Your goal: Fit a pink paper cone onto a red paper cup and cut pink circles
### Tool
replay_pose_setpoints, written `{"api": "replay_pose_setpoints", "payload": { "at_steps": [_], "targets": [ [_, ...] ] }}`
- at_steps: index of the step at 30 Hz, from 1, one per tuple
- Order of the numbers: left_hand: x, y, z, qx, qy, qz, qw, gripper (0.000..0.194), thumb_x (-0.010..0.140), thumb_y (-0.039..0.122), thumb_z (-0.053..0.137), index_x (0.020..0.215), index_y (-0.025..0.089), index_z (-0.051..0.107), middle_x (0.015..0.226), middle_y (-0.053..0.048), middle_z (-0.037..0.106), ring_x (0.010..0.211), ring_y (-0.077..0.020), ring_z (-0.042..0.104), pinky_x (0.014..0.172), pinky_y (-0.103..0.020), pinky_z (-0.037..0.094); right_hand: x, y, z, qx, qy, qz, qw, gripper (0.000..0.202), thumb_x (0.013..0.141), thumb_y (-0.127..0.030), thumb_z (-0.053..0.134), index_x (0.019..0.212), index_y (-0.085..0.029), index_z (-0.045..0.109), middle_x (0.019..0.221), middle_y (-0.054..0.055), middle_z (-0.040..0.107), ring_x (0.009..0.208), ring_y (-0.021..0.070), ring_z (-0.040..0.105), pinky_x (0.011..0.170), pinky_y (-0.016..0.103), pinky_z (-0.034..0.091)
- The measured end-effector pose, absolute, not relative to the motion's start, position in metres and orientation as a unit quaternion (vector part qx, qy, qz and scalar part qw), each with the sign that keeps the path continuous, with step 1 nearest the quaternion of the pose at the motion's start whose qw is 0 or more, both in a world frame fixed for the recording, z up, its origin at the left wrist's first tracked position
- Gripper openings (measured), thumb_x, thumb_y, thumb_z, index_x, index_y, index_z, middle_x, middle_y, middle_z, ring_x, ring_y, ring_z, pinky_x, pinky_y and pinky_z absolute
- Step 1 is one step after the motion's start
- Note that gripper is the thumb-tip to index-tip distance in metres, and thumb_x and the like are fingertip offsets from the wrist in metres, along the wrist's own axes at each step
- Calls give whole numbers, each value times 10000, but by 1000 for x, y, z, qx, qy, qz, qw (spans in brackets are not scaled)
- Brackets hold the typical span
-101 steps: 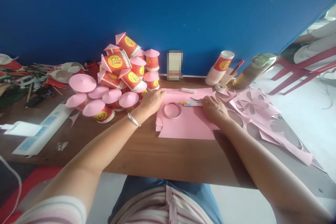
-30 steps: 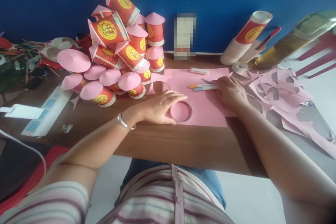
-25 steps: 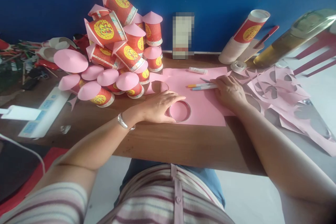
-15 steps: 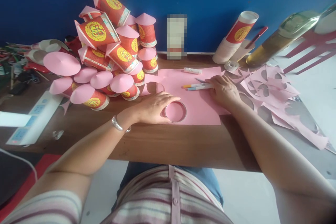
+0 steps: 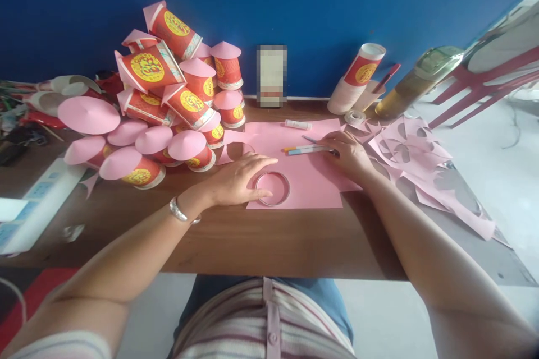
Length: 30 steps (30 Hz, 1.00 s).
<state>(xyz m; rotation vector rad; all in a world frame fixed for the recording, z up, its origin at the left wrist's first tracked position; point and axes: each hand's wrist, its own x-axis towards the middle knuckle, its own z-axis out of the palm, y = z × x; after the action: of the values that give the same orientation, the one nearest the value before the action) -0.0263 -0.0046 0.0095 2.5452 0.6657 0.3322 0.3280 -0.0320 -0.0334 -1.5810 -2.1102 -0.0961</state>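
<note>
A thin round ring (image 5: 289,186) lies flat on a sheet of pink paper (image 5: 315,190). My left hand (image 5: 242,179) rests at the ring's left side, fingers spread, with the thumb reaching to its rim. On the same sheet, my right hand (image 5: 347,152) is bent down with curled fingers over the right ends of an orange-tipped marker and a blue-tipped marker (image 5: 305,150). A thin pointed metal blade (image 5: 310,139) shows just beyond the markers and runs under that hand. The right fingertips are hidden, so what they grasp is unclear.
Red paper cups with pink cone tops (image 5: 147,67) are piled at the left. A glue stick (image 5: 298,124) lies on the sheet's far part. Stacked cups (image 5: 353,81), a tape roll (image 5: 355,117), a bottle (image 5: 415,81) and pink paper scraps (image 5: 412,148) are at the right.
My left fingers and thumb have spread and loosened from the ring, which stays on the paper. My right hand has shifted slightly over the markers. The whole view has moved a little.
</note>
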Motion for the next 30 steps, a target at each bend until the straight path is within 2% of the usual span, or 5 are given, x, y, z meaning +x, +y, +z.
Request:
{"api": "replay_pose_setpoints", "payload": {
  "at_steps": [8, 15, 20, 24, 30],
  "targets": [
    [-22, -1, 4, 896, 290, 274, 193, 415, 967, 371, 674, 1339, 220, 570, 1325, -99, 699, 1250, -258, 652, 1106, -468, 527, 324, -33, -35, -561, -793, -90, 218, 304, 977, -230, 573, 1224, -242, 749, 1127, 104, 726, 1044, 274, 643, 955, 433, 526],
    [-21, 2, -5, 892, 298, 309, 140, 306, 984, 315, 648, 1264, 212, 582, 1231, -75, 738, 1171, -231, 688, 1062, -435, 535, 310, -37, -27, -564, -796, -180, 126, 308, 1029, -188, 487, 1187, -215, 749, 1129, 118, 734, 1009, 260, 633, 838, 372, 476],
    [-20, 4, -7, 891, 313, 297, 143, 287, 974, 310, 655, 1238, 218, 589, 1210, -67, 747, 1150, -232, 698, 1053, -435, 535, 308, -33, -30, -579, -785, -145, 166, 306, 1056, -348, 500, 1212, -218, 729, 1108, 113, 731, 1002, 262, 623, 860, 376, 473],
    [-20, 6, -10, 891, 306, 306, 135, 263, 974, 284, 656, 1221, 213, 597, 1200, -62, 756, 1135, -228, 708, 1052, -428, 535, 309, -26, -34, -592, -774, -138, 179, 301, 1055, -286, 486, 1224, -213, 724, 1122, 114, 736, 1045, 270, 615, 888, 389, 457],
    [-21, 9, -16, 892, 296, 320, 120, 267, 962, 261, 678, 1216, 205, 618, 1191, -62, 765, 1110, -221, 721, 1047, -415, 540, 308, -18, -36, -595, -775, -131, 169, 335, 1077, -278, 442, 1091, -198, 767, 1181, 113, 739, 1104, 274, 608, 872, 402, 448]
  ]
}}
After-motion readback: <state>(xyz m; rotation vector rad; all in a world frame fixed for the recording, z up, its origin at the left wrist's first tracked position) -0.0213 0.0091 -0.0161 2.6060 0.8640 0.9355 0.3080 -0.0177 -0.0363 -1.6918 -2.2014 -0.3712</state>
